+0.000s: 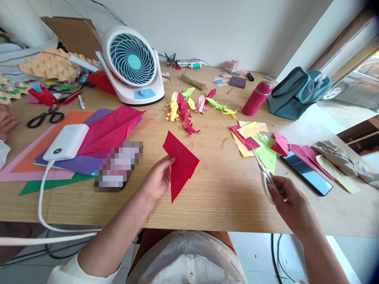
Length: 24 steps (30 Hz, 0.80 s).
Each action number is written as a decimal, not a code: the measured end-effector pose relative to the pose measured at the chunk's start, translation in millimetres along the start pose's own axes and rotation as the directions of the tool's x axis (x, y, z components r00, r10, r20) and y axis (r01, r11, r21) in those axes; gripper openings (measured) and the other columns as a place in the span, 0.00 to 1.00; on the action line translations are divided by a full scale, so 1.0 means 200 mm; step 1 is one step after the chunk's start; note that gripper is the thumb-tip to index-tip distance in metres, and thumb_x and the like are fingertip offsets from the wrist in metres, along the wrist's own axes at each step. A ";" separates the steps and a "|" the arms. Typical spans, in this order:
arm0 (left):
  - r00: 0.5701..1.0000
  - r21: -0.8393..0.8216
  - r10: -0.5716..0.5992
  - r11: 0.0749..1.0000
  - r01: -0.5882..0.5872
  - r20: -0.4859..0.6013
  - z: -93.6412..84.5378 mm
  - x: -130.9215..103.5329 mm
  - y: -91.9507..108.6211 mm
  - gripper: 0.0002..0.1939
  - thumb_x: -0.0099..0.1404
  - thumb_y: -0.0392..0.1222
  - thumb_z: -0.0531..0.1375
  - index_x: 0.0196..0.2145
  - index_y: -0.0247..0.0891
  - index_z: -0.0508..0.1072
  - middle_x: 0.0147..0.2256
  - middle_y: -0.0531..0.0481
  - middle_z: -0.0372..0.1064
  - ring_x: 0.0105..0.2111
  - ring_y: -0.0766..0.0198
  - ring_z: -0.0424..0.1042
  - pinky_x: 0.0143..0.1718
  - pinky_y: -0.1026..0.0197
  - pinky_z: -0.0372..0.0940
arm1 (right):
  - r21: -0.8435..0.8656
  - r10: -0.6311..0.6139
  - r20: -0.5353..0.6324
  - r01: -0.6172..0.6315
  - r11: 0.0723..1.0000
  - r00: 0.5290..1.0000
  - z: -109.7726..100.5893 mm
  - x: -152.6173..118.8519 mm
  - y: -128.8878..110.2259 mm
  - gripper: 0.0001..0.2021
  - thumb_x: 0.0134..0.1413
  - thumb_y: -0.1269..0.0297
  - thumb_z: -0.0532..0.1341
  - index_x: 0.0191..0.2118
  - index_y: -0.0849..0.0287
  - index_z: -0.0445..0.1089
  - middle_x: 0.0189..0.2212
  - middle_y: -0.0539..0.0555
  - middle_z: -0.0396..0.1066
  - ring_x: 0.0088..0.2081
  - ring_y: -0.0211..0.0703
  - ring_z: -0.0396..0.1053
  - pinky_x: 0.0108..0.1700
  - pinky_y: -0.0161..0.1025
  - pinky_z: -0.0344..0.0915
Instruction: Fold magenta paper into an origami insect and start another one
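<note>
Between the thumb and fingers of my left hand (pixel 158 177) is a folded piece of red paper (pixel 182 165), raised over the front of the table. My right hand (pixel 291 201) grips a pair of scissors (pixel 265 177) by the handles, blades pointing up and to the left. Their tip lies by a pile of paper scraps (pixel 266 148) in yellow, green and red. Farther back, several small folded paper figures (pixel 183 106) in red, yellow, green and pink sit in a cluster.
Coloured paper sheets (pixel 79 118) lie at left under a white power bank (pixel 66 142), near black scissors (pixel 45 118). A fan (pixel 133 63), a red bottle (pixel 257 98) and a teal bag (pixel 296 94) stand behind. A phone (pixel 308 171) lies right. Another person's hand (pixel 6 120) shows far left.
</note>
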<state>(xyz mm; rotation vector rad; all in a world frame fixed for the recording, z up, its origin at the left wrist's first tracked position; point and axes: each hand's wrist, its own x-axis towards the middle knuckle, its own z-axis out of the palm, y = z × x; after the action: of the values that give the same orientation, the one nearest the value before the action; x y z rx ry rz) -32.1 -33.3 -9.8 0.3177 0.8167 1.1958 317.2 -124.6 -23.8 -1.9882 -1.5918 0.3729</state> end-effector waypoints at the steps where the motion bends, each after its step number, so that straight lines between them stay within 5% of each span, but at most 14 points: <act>1: 1.000 -0.019 -0.009 1.000 0.008 -0.014 0.01 0.01 0.00 0.09 0.65 0.26 0.57 0.37 0.31 0.78 0.33 0.47 0.81 0.30 0.67 0.80 0.34 0.70 0.75 | 0.133 -0.061 0.082 0.050 0.990 0.995 0.01 -0.03 -0.05 0.20 0.62 0.45 0.56 0.49 0.54 0.68 0.34 0.55 0.74 0.31 0.46 0.68 0.30 0.41 0.64; 5: 0.994 -0.069 -0.080 0.995 0.076 -0.069 0.01 0.03 0.00 0.10 0.66 0.26 0.56 0.38 0.30 0.77 0.32 0.46 0.81 0.30 0.65 0.80 0.35 0.67 0.76 | 0.559 -0.325 0.436 0.031 0.829 0.839 0.09 -0.11 -0.29 0.26 0.60 0.39 0.56 0.50 0.55 0.71 0.35 0.56 0.72 0.33 0.46 0.69 0.31 0.40 0.67; 10: 0.989 -0.094 -0.110 0.990 0.101 -0.098 -0.01 0.03 0.02 0.10 0.66 0.26 0.54 0.37 0.28 0.76 0.31 0.44 0.80 0.30 0.63 0.81 0.35 0.66 0.77 | 0.716 -0.482 0.600 -0.161 0.679 0.639 0.20 -0.20 -0.51 0.31 0.59 0.33 0.53 0.48 0.57 0.72 0.30 0.54 0.70 0.31 0.43 0.65 0.33 0.40 0.65; 15: 0.985 -0.129 -0.131 0.985 0.116 -0.110 0.01 0.02 0.03 0.13 0.69 0.27 0.51 0.37 0.27 0.76 0.31 0.44 0.80 0.29 0.64 0.81 0.34 0.66 0.77 | 0.717 -0.505 0.653 -0.245 0.653 0.565 0.25 -0.23 -0.53 0.30 0.62 0.35 0.51 0.48 0.58 0.72 0.29 0.54 0.70 0.31 0.43 0.65 0.36 0.41 0.64; 24: 0.985 -0.116 -0.161 0.981 0.153 -0.062 -0.02 0.02 0.02 0.11 0.66 0.25 0.54 0.38 0.28 0.76 0.31 0.45 0.80 0.29 0.65 0.80 0.36 0.68 0.76 | 0.726 -0.524 0.664 -0.291 0.623 0.533 0.24 -0.21 -0.55 0.28 0.64 0.38 0.51 0.50 0.58 0.71 0.31 0.54 0.69 0.34 0.44 0.65 0.43 0.44 0.63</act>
<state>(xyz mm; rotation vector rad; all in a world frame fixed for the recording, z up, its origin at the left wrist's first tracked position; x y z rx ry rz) -37.4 -29.1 -12.2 0.1172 0.8182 1.1040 192.4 -138.0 -5.0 -0.9094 -1.5847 1.8766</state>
